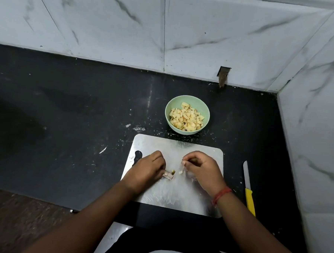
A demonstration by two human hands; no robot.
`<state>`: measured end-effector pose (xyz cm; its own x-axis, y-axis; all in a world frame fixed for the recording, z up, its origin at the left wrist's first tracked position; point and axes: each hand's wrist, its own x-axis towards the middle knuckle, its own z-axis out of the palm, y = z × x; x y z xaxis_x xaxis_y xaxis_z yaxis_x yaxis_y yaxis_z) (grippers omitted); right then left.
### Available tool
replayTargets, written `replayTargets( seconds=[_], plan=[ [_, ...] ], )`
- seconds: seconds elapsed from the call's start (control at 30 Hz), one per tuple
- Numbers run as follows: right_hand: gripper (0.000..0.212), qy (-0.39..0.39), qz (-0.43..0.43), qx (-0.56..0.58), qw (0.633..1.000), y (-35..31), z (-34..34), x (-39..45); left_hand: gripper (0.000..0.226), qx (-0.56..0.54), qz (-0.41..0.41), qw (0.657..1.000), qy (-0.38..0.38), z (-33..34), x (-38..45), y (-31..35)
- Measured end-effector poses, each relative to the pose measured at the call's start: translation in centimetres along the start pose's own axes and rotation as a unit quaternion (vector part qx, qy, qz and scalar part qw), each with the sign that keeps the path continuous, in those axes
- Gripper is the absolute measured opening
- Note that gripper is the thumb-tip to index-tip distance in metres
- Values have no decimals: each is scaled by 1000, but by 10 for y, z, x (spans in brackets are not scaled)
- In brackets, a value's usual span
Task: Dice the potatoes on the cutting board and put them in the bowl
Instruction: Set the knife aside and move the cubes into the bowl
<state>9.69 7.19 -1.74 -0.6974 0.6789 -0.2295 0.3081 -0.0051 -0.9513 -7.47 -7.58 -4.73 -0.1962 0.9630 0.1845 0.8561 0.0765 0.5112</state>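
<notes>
On the steel cutting board (178,194), below the green bowl (187,114) of diced potato (186,117): both hands, left (146,171) and right (202,170), curled, pinching last scraps (180,172); gather all, lift together into bowl

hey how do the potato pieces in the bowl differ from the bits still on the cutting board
The diced potato in the green bowl forms a heap; the cutting board has only a few stray bits. The bowl's pieces sit untouched, while the board's bits lie between the left hand and right hand. Both look pale yellow.
</notes>
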Motion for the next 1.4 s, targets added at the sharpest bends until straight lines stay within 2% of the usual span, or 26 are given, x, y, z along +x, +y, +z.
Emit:
replayTargets(
  seconds=[0.13, 0.23, 0.3, 0.37, 0.43, 0.47, 0.5, 0.53, 0.57, 0.6, 0.63, 0.73, 0.8, 0.87, 0.97, 1.1, 1.27, 1.4],
  plan=[
    [7, 24, 64, 234, 970, -13, -3, 1, 30, -133, -103, 984, 65, -7, 18, 16],
    [13, 21, 64, 374, 925, -34, -3, 10, 27, -205, -121, 960, 149, -20, 51, 34],
    [11, 17, 46, 421, 906, -51, -6, 19, 27, -249, -125, 941, 191, -33, 78, 44],
    [7, 23, 10, 417, 909, -71, -11, 34, 29, -270, -137, 926, 225, -46, 108, 48],
    [9, 52, -31, 353, 934, -86, -17, 55, 26, -238, -138, 936, 221, -56, 136, 45],
    [9, 77, -55, 267, 959, -91, -21, 69, 27, -209, -142, 948, 193, -61, 148, 41],
    [9, 96, -80, 125, 984, -92, -26, 83, 31, -168, -148, 963, 147, -64, 159, 37],
    [8, 92, -104, -64, 988, -92, -31, 96, 39, -118, -149, 977, 99, -67, 167, 32],
    [9, 63, -121, -252, 958, -90, -34, 106, 46, -74, -145, 985, 65, -69, 170, 29],
    [11, 30, -138, -386, 912, -88, -37, 111, 50, -45, -138, 988, 54, -72, 170, 26],
    [13, 16, -158, -448, 880, -85, -39, 113, 49, -33, -128, 989, 64, -74, 166, 24],
    [13, 87, -234, -421, 872, -79, -37, 90, 48, -52, -93, 985, 138, -72, 136, 24],
    [11, 98, -278, -391, 872, -69, -30, 66, 54, -54, -78, 985, 147, -57, 104, 22],
    [10, 69, -276, -390, 876, -51, -20, 42, 58, -42, -81, 988, 121, -36, 70, 19],
    [13, 15, -223, -429, 875, -17, -9, 20, 59, -10, -111, 991, 68, -8, 34, 13],
    [25, -28, -171, -469, 866, 0, -1, 4, 40, 92, -61, 994, 22, 9, 9, 8],
    [32, -103, -201, -478, 849, -1, 4, -4, 50, 128, 1, 992, 0, 12, -5, 5],
    [25, -94, -233, -493, 833, 6, 8, -9, 29, 125, 9, 992, -16, 11, -10, 3]
  ],
)
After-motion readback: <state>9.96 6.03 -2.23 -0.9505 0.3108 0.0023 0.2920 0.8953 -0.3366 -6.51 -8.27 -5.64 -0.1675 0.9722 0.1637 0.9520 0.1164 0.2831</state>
